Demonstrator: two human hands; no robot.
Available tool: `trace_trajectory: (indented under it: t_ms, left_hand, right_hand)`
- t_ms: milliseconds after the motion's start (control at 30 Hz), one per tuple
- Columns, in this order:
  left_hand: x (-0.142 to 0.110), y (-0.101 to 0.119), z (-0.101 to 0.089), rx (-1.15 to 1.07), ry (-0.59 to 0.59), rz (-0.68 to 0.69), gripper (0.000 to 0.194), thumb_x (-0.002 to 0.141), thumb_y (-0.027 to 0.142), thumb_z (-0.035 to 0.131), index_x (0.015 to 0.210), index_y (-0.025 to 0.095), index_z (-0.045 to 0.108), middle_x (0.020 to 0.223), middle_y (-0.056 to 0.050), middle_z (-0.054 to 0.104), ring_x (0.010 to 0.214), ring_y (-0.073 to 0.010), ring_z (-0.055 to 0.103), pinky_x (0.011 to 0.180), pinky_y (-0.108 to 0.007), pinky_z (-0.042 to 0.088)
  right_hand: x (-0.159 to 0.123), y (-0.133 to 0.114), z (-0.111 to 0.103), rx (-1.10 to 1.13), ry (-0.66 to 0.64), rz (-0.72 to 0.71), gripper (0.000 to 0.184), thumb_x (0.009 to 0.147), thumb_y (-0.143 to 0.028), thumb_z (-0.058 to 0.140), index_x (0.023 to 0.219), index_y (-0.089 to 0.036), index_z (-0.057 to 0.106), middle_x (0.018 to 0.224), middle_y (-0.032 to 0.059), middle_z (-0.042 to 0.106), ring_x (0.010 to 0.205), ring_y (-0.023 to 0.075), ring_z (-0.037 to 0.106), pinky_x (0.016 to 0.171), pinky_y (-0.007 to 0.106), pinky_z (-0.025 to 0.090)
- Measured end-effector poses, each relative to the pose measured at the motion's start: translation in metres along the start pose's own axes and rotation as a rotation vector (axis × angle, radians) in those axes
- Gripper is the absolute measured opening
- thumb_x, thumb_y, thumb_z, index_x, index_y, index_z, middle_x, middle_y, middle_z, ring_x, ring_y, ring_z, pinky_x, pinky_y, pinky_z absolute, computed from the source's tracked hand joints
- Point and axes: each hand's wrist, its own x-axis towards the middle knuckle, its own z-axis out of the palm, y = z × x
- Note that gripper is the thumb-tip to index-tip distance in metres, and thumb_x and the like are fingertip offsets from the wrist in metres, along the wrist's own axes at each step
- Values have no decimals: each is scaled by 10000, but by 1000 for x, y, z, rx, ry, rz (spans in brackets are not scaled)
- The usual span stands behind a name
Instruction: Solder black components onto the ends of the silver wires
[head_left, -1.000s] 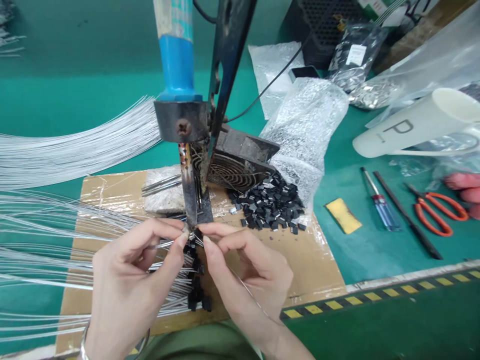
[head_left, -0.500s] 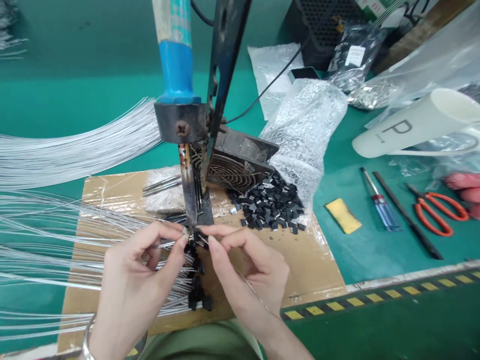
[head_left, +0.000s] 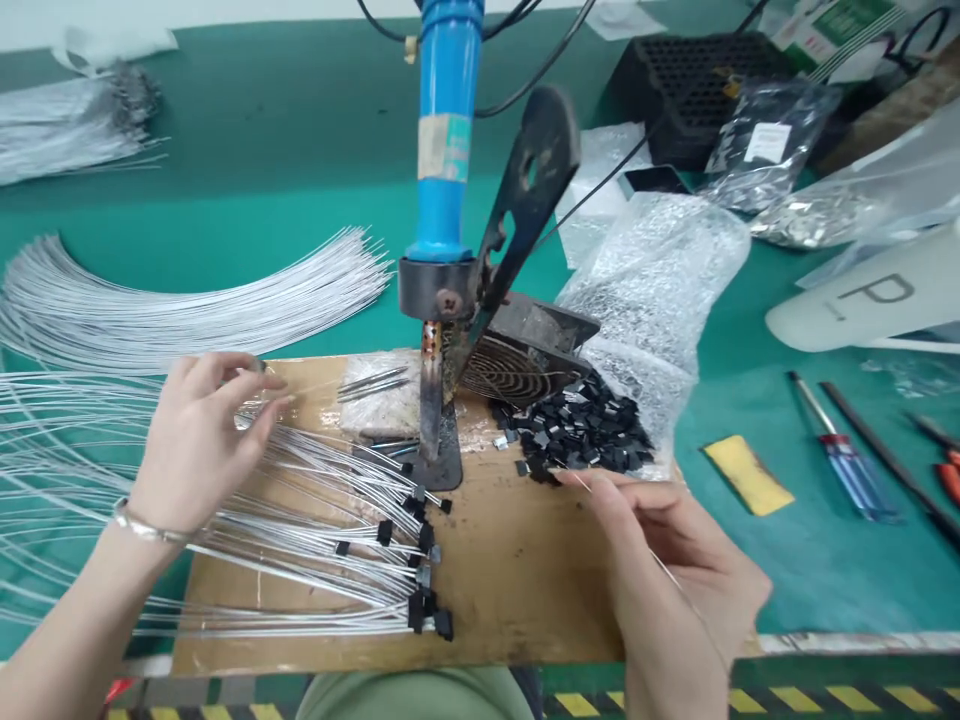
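My left hand (head_left: 199, 440) hovers over the white wires (head_left: 315, 520) at the left of the cardboard (head_left: 517, 590), its thumb and fingers apart with nothing visible between them. My right hand (head_left: 675, 570) pinches a thin silvery solder wire (head_left: 667, 570), which trails back over the palm. Its fingertips are at the near edge of a pile of small black connector pieces (head_left: 585, 430); whether they touch a piece, I cannot tell. The white wires end in small black connectors (head_left: 424, 535) near the middle of the cardboard. A blue-handled soldering iron (head_left: 442, 190) points downward in a black stand.
Behind the pile stands a black fan (head_left: 532, 350). A curved bundle of white wire (head_left: 225, 310) lies at the back left. To the right are a yellow sponge (head_left: 748, 474), a screwdriver (head_left: 847, 460), orange-handled pliers (head_left: 949, 475) and a white cup (head_left: 870, 290). Bubble wrap (head_left: 667, 280) lies behind the pile.
My hands have parted from beneath the iron's tip. The left moved left over the wires and opened; the right moved right to the black pieces, still holding the solder wire. The view shifted too.
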Motion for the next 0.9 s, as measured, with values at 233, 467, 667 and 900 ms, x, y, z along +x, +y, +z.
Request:
trace_trajectory:
  t_ms: [233,467,667,900]
  left_hand:
    - [41,-24,15,41,115,-73,379,1068,441,545,1041,169,807,989,-95,798,983,-279,647,905,-429,496]
    - [89,-30,59,75,39,15,215,1029,322,664,948,166,789,1064,-105,782,1128,-298,679,1050,-506,522]
    - [82,-31,54,22,112,14,336,1040,397,711,1291,173,702,1324,-109,723,1168,-266,719,1028,-511,606]
    - [49,-20,19,-254,224,-114,276,1035,431,699,1049,166,774,1062,-4,820,1080,-202,760,1064,-394,573]
  right_hand:
    - [1,4,6,-1,-34,19,229,890,-279,877,725,-214,732,823,16,866,786,149,835,786,192,627]
    - [1,9,6,15,-55,39,254,879,-306,888,713,-214,719,807,14,861,752,144,833,766,181,629]
    - [1,9,5,-7,-55,42,262,886,-337,889,723,-209,728,812,32,860,757,177,838,756,220,642]
    - [0,12,4,-2,-76,30,240,890,-333,891,745,-206,748,805,49,857,747,217,844,749,282,666]
